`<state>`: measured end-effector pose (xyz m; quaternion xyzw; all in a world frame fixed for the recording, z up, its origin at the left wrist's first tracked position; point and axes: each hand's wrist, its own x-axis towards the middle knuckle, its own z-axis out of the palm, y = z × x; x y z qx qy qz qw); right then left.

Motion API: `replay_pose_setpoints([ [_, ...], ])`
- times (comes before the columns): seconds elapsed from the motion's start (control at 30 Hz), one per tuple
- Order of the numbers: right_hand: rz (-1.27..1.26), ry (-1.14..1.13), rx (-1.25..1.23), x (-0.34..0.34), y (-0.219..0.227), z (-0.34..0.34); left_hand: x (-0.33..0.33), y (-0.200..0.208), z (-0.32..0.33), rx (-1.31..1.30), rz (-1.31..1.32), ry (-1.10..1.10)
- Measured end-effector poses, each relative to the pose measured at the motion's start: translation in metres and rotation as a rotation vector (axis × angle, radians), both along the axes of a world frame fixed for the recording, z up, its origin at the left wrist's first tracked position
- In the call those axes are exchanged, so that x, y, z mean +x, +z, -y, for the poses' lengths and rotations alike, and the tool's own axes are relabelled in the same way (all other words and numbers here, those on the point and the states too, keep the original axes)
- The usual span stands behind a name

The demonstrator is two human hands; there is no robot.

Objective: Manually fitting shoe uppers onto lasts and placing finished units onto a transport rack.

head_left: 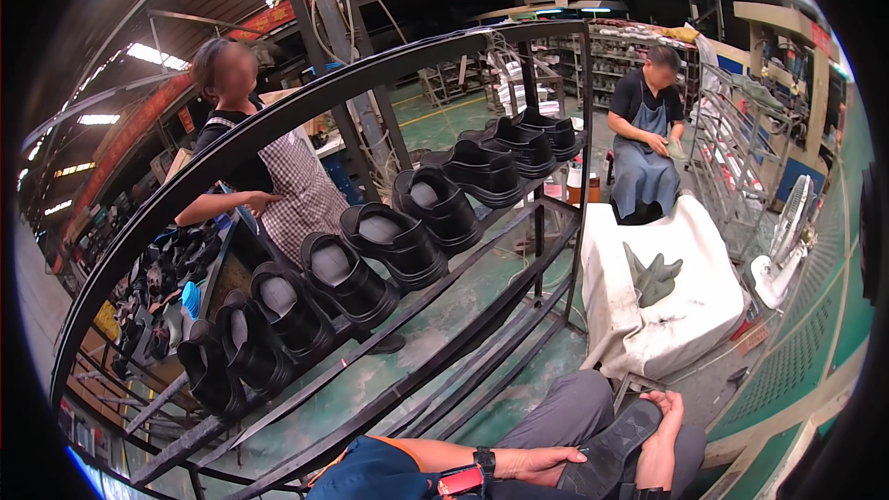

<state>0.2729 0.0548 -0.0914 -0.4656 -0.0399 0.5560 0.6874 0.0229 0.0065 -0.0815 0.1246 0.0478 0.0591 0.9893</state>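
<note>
A black shoe [607, 452] lies across my lap, its patterned sole turned up toward me. My left hand [542, 465] grips its near left end, with the thumb pressed along the edge. At the far right end my right hand [661, 415] curls its fingers over the rim of the shoe. The underside of the shoe and some of my fingers are hidden. Both forearms rest near my grey trousers [562, 417], and a dark band circles each wrist.
To my left a black metal rack [519, 315] carries a slanting row of black shoes [394, 239]. Ahead, grey-green shoe-shaped pieces [654, 276] lie on a white-covered stand [611, 310]. One person [645, 130] sits beyond it; another [296, 181] stands behind the rack. A green perforated panel [806, 343] borders my right.
</note>
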Motion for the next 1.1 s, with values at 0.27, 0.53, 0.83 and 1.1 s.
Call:
replay_pose_setpoints([
  [0.27,0.002,0.030,-0.008,-0.007,0.016,0.004,-0.002,0.002,0.003,0.044,-0.053,0.042],
  [0.53,0.303,-0.035,0.234,0.011,0.006,-0.002,-0.002,0.015,0.005,-0.145,-0.064,0.120],
  [0.83,0.049,0.196,-0.030,0.060,-0.095,0.035,0.005,0.023,0.013,-0.090,-0.019,-0.053],
  [1.1,-0.466,0.735,0.416,0.046,-0.037,0.077,-0.007,0.114,-0.027,0.470,-0.222,0.327],
])
